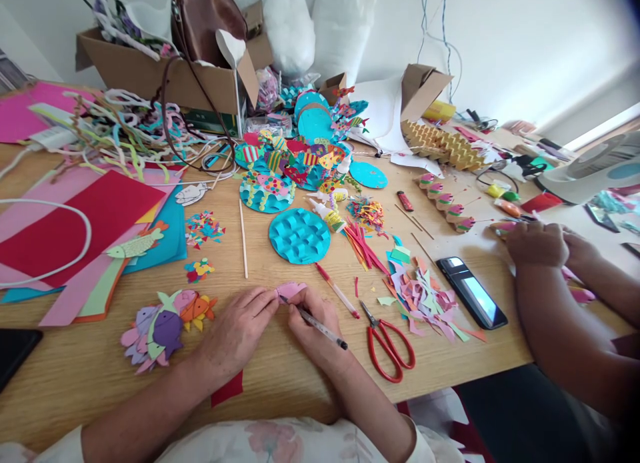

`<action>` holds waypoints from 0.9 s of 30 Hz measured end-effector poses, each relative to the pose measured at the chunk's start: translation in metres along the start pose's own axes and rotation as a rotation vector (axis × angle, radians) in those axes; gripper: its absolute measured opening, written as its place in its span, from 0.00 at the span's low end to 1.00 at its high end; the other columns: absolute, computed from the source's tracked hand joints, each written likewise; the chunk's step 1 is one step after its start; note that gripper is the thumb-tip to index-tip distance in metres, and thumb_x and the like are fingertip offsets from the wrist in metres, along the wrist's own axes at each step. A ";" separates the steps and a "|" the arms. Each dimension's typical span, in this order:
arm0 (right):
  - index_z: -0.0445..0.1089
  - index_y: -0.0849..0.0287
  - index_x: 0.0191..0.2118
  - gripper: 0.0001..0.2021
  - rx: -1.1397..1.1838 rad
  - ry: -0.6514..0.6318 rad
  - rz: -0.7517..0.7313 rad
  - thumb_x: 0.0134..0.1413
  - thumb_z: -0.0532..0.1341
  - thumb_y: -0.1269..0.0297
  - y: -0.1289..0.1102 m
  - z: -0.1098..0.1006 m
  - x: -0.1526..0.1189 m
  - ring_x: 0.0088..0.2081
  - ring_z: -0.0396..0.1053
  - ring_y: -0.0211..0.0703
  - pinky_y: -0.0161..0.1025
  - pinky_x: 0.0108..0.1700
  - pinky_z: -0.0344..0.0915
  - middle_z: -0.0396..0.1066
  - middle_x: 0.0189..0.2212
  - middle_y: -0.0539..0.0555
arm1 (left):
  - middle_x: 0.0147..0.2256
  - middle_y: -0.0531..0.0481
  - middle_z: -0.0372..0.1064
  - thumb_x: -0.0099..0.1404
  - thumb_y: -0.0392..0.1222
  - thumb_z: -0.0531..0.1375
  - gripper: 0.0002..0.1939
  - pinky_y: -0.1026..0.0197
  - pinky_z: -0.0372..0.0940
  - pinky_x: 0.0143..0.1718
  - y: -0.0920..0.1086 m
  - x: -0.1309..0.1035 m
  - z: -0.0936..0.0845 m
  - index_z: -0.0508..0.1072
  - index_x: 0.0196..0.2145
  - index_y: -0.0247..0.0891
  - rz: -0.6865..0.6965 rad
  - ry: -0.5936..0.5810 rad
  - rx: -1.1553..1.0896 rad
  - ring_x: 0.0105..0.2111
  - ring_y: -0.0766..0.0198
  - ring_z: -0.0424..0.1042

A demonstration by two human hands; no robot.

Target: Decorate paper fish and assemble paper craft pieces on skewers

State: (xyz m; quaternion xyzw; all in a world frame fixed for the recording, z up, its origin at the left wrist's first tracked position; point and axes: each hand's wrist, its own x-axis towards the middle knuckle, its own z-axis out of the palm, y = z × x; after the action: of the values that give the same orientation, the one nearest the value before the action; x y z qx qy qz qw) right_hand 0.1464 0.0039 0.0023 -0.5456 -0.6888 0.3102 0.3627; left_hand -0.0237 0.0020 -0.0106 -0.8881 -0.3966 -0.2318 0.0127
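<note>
The left hand [245, 319] pinches pink paper [296, 289]; the right hand [324, 311] pinches a gel pen [320, 326]. Bare table [357, 336] parts it from red scissors [375, 323] near the edge.

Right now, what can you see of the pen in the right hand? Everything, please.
The pen is slim, with a clear, plastic-looking barrel and a black back end. The right hand grips it near the tip, so it lies slanted, back end toward the person's lower right. The tip is at the pink paper piece; actual contact is too small to tell.
</note>
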 end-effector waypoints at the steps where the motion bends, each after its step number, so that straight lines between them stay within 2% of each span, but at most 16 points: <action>1: 0.63 0.57 0.28 0.04 0.008 0.008 0.001 0.47 0.52 0.71 0.000 0.000 0.000 0.18 0.59 0.33 0.30 0.22 0.54 0.64 0.18 0.45 | 0.44 0.44 0.70 0.65 0.29 0.47 0.16 0.55 0.67 0.47 0.000 0.000 0.000 0.71 0.44 0.32 -0.004 -0.005 -0.007 0.46 0.60 0.66; 5: 0.64 0.58 0.28 0.05 0.015 0.049 0.000 0.47 0.53 0.70 0.000 -0.001 -0.001 0.18 0.59 0.33 0.30 0.22 0.55 0.64 0.18 0.45 | 0.44 0.44 0.71 0.65 0.28 0.46 0.16 0.55 0.67 0.47 0.001 0.002 -0.003 0.70 0.45 0.32 -0.009 -0.017 -0.031 0.45 0.60 0.66; 11: 0.64 0.58 0.29 0.05 0.004 0.018 -0.005 0.47 0.52 0.71 0.000 -0.001 -0.001 0.18 0.59 0.33 0.31 0.22 0.55 0.63 0.18 0.45 | 0.42 0.43 0.71 0.65 0.28 0.46 0.16 0.55 0.68 0.46 0.001 0.002 -0.003 0.71 0.43 0.30 0.001 0.020 -0.006 0.44 0.60 0.68; 21: 0.64 0.57 0.29 0.04 -0.011 -0.002 0.005 0.48 0.52 0.70 0.002 0.001 -0.002 0.18 0.60 0.33 0.30 0.22 0.55 0.65 0.18 0.45 | 0.43 0.43 0.71 0.65 0.28 0.45 0.18 0.54 0.67 0.46 -0.001 0.000 -0.001 0.71 0.44 0.32 0.000 -0.005 -0.028 0.45 0.59 0.67; 27: 0.63 0.56 0.28 0.04 -0.030 0.036 -0.007 0.46 0.52 0.71 0.002 0.001 -0.001 0.18 0.61 0.33 0.30 0.22 0.56 0.65 0.18 0.45 | 0.43 0.44 0.71 0.65 0.28 0.45 0.18 0.55 0.68 0.46 -0.001 0.001 -0.003 0.70 0.45 0.33 0.001 0.006 -0.037 0.45 0.60 0.67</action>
State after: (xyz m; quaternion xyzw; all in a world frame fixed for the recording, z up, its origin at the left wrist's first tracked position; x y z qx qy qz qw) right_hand 0.1465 0.0030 -0.0003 -0.5540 -0.6887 0.2886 0.3681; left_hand -0.0250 0.0029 -0.0078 -0.8877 -0.3918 -0.2420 -0.0022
